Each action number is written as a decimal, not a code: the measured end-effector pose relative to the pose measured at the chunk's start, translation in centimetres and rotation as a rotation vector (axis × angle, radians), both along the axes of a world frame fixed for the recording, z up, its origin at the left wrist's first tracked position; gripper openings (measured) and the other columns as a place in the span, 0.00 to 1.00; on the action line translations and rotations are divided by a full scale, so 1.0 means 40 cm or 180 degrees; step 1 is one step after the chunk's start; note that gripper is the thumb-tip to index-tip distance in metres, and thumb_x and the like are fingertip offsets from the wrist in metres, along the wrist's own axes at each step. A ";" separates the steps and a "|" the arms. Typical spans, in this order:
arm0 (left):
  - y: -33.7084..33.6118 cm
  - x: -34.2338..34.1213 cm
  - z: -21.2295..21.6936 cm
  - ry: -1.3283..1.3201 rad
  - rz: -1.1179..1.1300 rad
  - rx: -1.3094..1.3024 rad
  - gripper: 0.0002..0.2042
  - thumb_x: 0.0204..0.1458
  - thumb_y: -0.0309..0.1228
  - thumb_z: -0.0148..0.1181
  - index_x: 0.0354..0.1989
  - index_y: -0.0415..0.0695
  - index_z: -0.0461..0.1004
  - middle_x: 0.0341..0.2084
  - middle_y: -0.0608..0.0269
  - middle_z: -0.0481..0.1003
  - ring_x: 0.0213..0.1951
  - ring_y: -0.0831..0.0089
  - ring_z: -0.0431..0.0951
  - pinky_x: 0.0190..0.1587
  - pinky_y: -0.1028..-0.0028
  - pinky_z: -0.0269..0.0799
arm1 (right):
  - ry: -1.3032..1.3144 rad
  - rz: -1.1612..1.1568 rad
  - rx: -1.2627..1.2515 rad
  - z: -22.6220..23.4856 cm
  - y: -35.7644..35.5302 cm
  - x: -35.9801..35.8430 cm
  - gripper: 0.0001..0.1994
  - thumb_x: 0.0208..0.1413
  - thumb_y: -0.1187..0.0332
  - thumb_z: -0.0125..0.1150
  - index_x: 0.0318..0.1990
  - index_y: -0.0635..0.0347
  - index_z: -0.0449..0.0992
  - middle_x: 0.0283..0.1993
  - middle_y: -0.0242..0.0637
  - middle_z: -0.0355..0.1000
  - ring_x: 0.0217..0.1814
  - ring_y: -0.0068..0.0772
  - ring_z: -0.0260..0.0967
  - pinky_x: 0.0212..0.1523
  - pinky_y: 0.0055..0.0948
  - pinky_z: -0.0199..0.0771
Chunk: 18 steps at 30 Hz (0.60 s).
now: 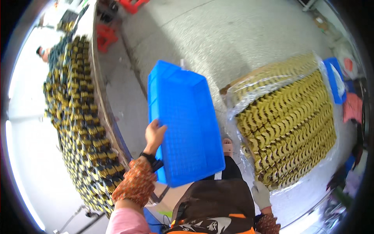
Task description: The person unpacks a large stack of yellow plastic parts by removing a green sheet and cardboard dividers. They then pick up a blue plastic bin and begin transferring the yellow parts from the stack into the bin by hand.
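Observation:
My left hand (155,136), bare with a dark watch on the wrist, is closed on the left rim of a blue plastic crate (191,124). The crate is tilted up in front of me and nothing shows inside it. Down at my right side, my right hand (261,195) wears a pale glove; its fingers look loosely extended, with nothing visible in them. That hand is beside the near left corner of a large box lined with clear plastic film (243,103). Rows of curved yellow pieces (288,132) fill the box.
Along the left runs a long table edge (102,105), heaped with black and yellow pieces (83,128). Red stools (105,37) stand beyond it on the concrete floor (218,31). Another blue crate (334,80) and a red bundle (352,108) are at the far right.

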<state>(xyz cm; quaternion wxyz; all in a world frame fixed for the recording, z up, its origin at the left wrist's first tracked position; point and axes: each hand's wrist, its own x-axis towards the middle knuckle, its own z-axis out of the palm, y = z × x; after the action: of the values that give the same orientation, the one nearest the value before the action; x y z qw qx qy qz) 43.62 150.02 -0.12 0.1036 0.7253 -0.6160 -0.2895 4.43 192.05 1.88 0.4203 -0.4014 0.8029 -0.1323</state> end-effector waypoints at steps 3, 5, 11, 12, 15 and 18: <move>-0.001 -0.012 0.183 0.0909 -0.0158 -0.0223 0.08 0.44 0.28 0.61 0.24 0.42 0.67 0.18 0.73 0.62 0.24 0.83 0.62 0.25 0.72 0.58 | 0.0170 -0.0087 -0.0325 0.060 -0.053 -0.027 0.15 0.59 0.63 0.60 0.49 0.60 0.77 0.41 0.50 0.78 0.45 0.55 0.77 0.47 0.48 0.75; 0.010 -0.109 0.378 0.1307 -0.0191 -0.0296 0.10 0.44 0.24 0.60 0.21 0.45 0.63 0.19 0.78 0.58 0.24 0.85 0.58 0.25 0.74 0.54 | 0.0102 -0.0158 -0.0525 0.106 -0.097 -0.041 0.15 0.60 0.60 0.58 0.48 0.60 0.78 0.41 0.50 0.79 0.48 0.55 0.76 0.48 0.49 0.74; -0.048 -0.244 0.622 0.1873 -0.0529 -0.0664 0.13 0.45 0.21 0.60 0.21 0.49 0.60 0.20 0.80 0.58 0.24 0.87 0.56 0.26 0.78 0.52 | -0.1120 0.0262 -0.0940 0.195 -0.265 -0.061 0.23 0.64 0.47 0.54 0.45 0.60 0.82 0.43 0.49 0.80 0.49 0.51 0.76 0.52 0.45 0.74; -0.065 -0.288 0.651 0.1943 -0.0659 -0.0721 0.16 0.45 0.20 0.61 0.21 0.50 0.58 0.20 0.80 0.57 0.24 0.87 0.55 0.25 0.77 0.52 | -0.1326 0.0401 -0.1195 0.194 -0.294 -0.059 0.25 0.64 0.45 0.53 0.45 0.61 0.82 0.44 0.48 0.80 0.48 0.50 0.77 0.52 0.43 0.74; -0.123 -0.386 0.648 0.2140 -0.0774 -0.0808 0.17 0.44 0.20 0.62 0.21 0.51 0.57 0.20 0.80 0.57 0.23 0.87 0.55 0.24 0.77 0.51 | -0.2062 -0.0046 -0.0465 0.270 -0.356 -0.030 0.28 0.65 0.41 0.52 0.45 0.61 0.83 0.44 0.44 0.81 0.48 0.42 0.76 0.53 0.37 0.74; -0.169 -0.544 0.598 0.2072 -0.0974 -0.0892 0.16 0.43 0.23 0.64 0.19 0.47 0.58 0.17 0.76 0.59 0.22 0.83 0.58 0.22 0.73 0.54 | -0.2519 -0.0621 -0.0438 0.232 -0.405 -0.032 0.28 0.68 0.45 0.52 0.59 0.61 0.75 0.55 0.42 0.76 0.56 0.37 0.72 0.59 0.35 0.71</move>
<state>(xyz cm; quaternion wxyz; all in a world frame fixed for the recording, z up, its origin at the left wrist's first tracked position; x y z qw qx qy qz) 21.88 143.25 23.78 0.3475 0.4739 -0.6856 -0.4297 3.16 175.86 11.17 0.6543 -0.2688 0.6029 -0.3691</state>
